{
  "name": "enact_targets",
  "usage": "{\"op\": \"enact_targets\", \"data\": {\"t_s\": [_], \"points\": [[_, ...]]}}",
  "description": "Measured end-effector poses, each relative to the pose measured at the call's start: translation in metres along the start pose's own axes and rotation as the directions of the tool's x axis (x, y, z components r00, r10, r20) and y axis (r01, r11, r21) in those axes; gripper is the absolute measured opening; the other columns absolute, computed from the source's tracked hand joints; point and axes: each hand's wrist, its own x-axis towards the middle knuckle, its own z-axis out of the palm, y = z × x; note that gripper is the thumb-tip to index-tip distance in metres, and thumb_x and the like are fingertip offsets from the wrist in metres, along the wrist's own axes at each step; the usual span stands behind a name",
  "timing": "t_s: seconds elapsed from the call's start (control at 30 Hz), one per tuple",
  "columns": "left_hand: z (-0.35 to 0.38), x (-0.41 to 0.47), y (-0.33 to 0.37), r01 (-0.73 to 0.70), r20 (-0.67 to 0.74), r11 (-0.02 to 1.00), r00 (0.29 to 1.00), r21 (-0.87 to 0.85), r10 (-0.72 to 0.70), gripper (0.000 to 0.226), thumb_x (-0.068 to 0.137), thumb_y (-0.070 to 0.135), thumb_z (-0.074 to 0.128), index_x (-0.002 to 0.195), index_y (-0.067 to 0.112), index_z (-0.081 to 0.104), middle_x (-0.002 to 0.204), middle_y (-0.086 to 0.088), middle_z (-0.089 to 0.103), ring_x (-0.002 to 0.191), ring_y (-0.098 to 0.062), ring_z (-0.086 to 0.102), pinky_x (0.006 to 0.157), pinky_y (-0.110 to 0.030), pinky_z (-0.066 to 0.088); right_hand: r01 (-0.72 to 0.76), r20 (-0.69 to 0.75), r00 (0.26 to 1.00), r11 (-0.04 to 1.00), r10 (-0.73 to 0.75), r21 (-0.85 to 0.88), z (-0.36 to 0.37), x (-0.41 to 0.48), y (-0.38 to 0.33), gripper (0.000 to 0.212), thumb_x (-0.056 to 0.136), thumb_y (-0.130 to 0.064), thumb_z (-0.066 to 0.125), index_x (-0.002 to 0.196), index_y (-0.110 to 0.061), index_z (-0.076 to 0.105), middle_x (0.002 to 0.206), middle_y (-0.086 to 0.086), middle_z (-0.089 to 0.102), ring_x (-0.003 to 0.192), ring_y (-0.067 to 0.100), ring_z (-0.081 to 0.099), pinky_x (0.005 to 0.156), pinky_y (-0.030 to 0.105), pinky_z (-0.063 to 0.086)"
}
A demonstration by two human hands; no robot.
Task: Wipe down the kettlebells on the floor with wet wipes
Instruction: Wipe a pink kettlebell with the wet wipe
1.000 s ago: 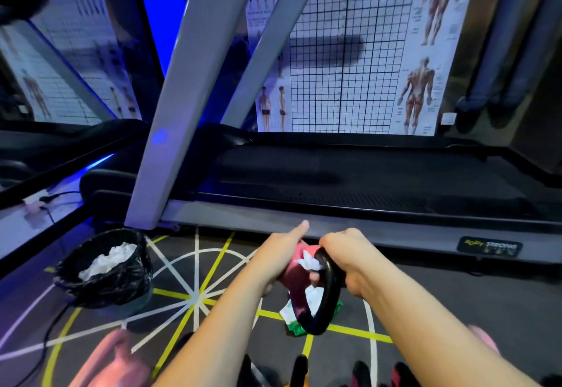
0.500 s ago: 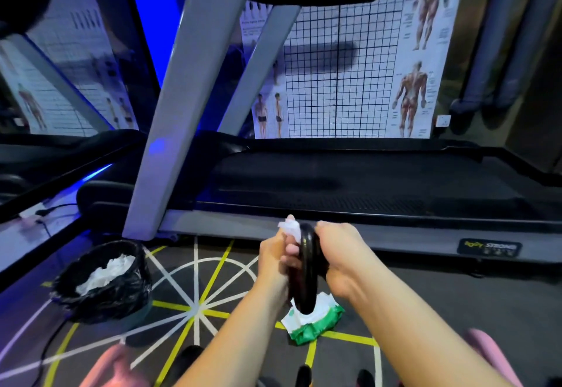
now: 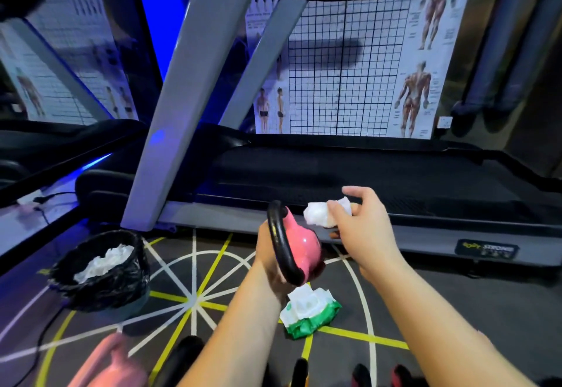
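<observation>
We hold a pink kettlebell (image 3: 302,246) up off the floor in front of the treadmill (image 3: 334,173). The left hand (image 3: 269,260) grips it from behind, fingers curled around the lower end of its black handle (image 3: 278,240), though blur hides exactly how they lie. Half a second ago both hands were closed on that handle, with the wipe pressed to its top and the bell seen edge-on. Now the right hand (image 3: 363,228) has come away up and to the right, and the bell has turned so its pink body faces us.

The right hand pinches a crumpled white wet wipe (image 3: 319,214) between thumb and fingers, with one finger stretched out above it. The wipe is near the kettlebell but clear of it.

The green-and-white pack of wipes (image 3: 310,310) lies on the floor directly below the raised bell, on the yellow and white floor lines (image 3: 194,280). To the left stands a bin with a black liner (image 3: 115,289), and crumpled used wipes (image 3: 103,262) lie inside it. A second pink kettlebell (image 3: 112,365) shows, blurred, at the bottom left edge.
</observation>
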Motion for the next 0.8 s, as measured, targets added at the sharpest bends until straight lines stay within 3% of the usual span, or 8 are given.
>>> {"op": "enact_targets", "data": {"t_s": [0.1,0.13,0.17,0.2,0.3,0.43,0.57,0.8], "points": [[0.003,0.014,-0.002,0.147,0.109,0.989,0.983,-0.004,-0.146,0.066,0.101,0.048,0.036,0.064,-0.001,0.057,0.049,-0.02,0.058,0.049,-0.02,0.065,0.043,-0.015,0.045,0.121,-0.052,0.991,0.988,-0.126,-0.093,0.004,-0.005,-0.005,0.025,0.094,-0.024,0.062,0.117,-0.03,0.055,0.088,-0.003,0.07,0.083,0.014,0.067,0.07,0.026,0.053],[0.006,0.012,-0.002,0.186,0.127,0.982,0.975,-0.027,-0.182,0.043,0.096,0.053,0.039,0.061,0.03,0.029,0.067,-0.035,0.062,0.07,-0.024,0.074,0.05,-0.019,0.049,0.161,-0.055,0.984,0.977,-0.17,-0.141,0.006,-0.008,-0.007,0.023,0.095,-0.026,0.061,0.117,-0.029,0.056,0.09,-0.004,0.069,0.084,0.012,0.065,0.068,0.021,0.049],[0.003,0.018,-0.005,0.185,0.118,0.983,0.976,-0.019,-0.181,0.089,0.091,0.057,0.044,0.143,-0.013,0.024,0.091,-0.041,0.064,0.094,-0.03,0.074,0.062,-0.025,0.052,0.191,-0.03,0.979,0.956,-0.203,-0.222,0.01,-0.01,-0.006,0.02,0.095,-0.028,0.06,0.115,-0.029,0.059,0.091,-0.004,0.069,0.085,0.013,0.064,0.068,0.023,0.049],[0.006,0.016,-0.005,0.216,0.157,0.976,0.965,-0.024,-0.21,0.071,0.088,0.057,0.048,0.109,-0.009,0.064,0.101,-0.036,0.067,0.102,-0.033,0.072,0.07,-0.03,0.052,0.22,0.021,0.974,0.92,-0.225,-0.323,0.016,-0.012,-0.004,0.016,0.095,-0.03,0.058,0.111,-0.03,0.062,0.091,-0.002,0.069,0.085,0.017,0.064,0.07,0.029,0.051],[0.004,0.012,-0.006,0.202,0.152,0.969,0.972,-0.139,-0.181,0.035,0.089,0.048,0.054,0.091,0.016,0.067,0.087,-0.014,0.07,0.079,-0.031,0.069,0.077,-0.035,0.051,0.231,0.192,0.967,0.883,-0.164,-0.409,0.032,-0.017,0.001,0.023,0.096,-0.027,0.051,0.107,-0.034,0.07,0.094,-0.002,0.071,0.088,0.019,0.065,0.077,0.035,0.055],[0.002,0.009,-0.004,0.225,0.118,0.939,0.973,-0.259,-0.2,0.044,0.063,0.038,0.065,0.101,0.014,0.066,0.105,-0.013,0.068,0.094,-0.032,0.065,0.104,-0.038,0.044,0.219,0.28,0.952,0.91,-0.121,-0.351,0.032,-0.017,0.002,0.03,0.098,-0.023,0.051,0.115,-0.036,0.072,0.101,-0.003,0.074,0.098,0.015,0.064,0.078,0.029,0.052],[-0.001,0.01,-0.001,0.214,0.125,0.943,0.974,-0.254,-0.188,0.038,0.083,0.042,0.059,0.079,0.01,0.078,0.088,-0.013,0.074,0.076,-0.031,0.074,0.085,-0.038,0.052,0.236,0.246,0.951,0.954,-0.187,-0.187,0.032,-0.017,-0.001,0.027,0.098,-0.024,0.056,0.117,-0.035,0.073,0.109,-0.016,0.074,0.101,-0.001,0.065,0.078,0.009,0.047],[-0.003,0.013,0.0,0.254,0.089,0.937,0.967,-0.241,-0.24,0.03,0.088,0.031,0.051,0.112,0.016,0.063,0.111,-0.011,0.064,0.096,-0.032,0.066,0.101,-0.035,0.046,0.198,0.314,0.941,0.958,-0.126,-0.209,0.03,-0.014,0.006,0.032,0.099,-0.022,0.054,0.121,-0.036,0.071,0.104,-0.01,0.074,0.093,0.003,0.067,0.077,0.019,0.05]]}}
